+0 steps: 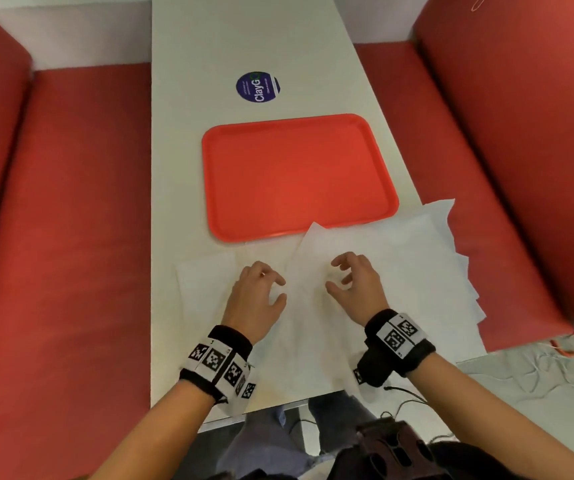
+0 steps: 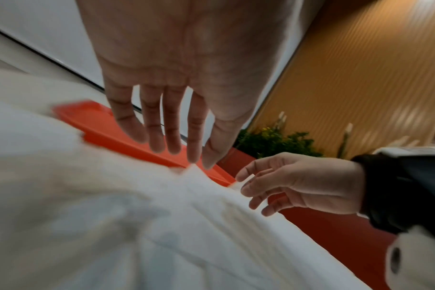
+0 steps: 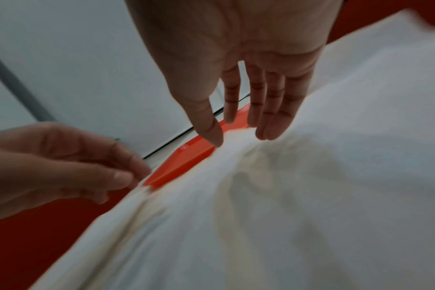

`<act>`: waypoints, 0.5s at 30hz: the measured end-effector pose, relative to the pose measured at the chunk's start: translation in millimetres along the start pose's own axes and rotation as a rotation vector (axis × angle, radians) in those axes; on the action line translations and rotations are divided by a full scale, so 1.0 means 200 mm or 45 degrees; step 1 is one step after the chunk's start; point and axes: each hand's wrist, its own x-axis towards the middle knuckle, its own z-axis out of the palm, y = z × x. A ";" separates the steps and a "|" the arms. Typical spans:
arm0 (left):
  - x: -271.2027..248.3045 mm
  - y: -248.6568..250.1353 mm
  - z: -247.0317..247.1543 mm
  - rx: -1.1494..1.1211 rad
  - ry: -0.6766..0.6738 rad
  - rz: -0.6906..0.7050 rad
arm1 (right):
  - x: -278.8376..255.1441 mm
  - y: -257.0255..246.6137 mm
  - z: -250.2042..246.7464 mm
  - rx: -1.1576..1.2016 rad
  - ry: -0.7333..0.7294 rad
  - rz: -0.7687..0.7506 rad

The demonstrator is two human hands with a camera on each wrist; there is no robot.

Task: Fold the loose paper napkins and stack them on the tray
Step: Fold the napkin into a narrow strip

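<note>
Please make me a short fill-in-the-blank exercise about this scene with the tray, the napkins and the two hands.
1. The tray is ____ in colour.
2. The number of folded napkins lying on the tray is ____.
3. The loose paper napkins lie between the tray and the ____.
4. The round sticker is on the tray's ____ side.

Missing words: red; zero; person; far

White table (image 1: 188, 140) (narrow) carries tray (image 1: 209, 188), napkins (image 1: 417, 271), sticker (image 1: 258, 86)
</note>
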 end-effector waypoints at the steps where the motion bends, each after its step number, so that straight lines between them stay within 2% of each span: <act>1: 0.02 0.06 0.05 0.003 -0.042 0.021 | 0.01 0.07 -0.07 -0.027 0.026 0.043; 7: 0.12 0.26 0.29 0.234 -0.195 -0.082 | 0.05 0.44 -0.35 -0.208 0.071 0.305; 12: 0.14 0.31 0.37 0.416 -0.205 -0.195 | 0.07 0.50 -0.39 -0.267 0.052 0.352; 15: 0.14 0.32 0.39 0.337 -0.147 -0.242 | 0.08 0.50 -0.39 -0.344 0.065 0.364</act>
